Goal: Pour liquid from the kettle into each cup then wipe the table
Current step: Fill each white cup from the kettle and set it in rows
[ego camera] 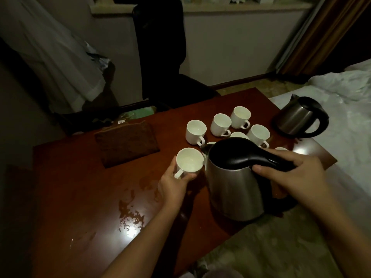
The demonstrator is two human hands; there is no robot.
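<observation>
A steel kettle (232, 189) with a black lid and handle hangs over the near part of the red-brown table (80, 197), its spout toward the cups. My right hand (297, 175) grips its handle. My left hand (172, 183) holds a white cup (188, 162) beside its handle, just left of the spout. Several more white cups (220, 124) stand behind, some partly hidden by the kettle. A brown cloth (126, 143) lies folded at the back left.
A second steel kettle (299, 117) stands on its base at the table's right corner. Spilled liquid (130, 215) glistens on the near left of the table. A black chair (160, 47) stands behind the table, and white bedding (345, 109) lies to the right.
</observation>
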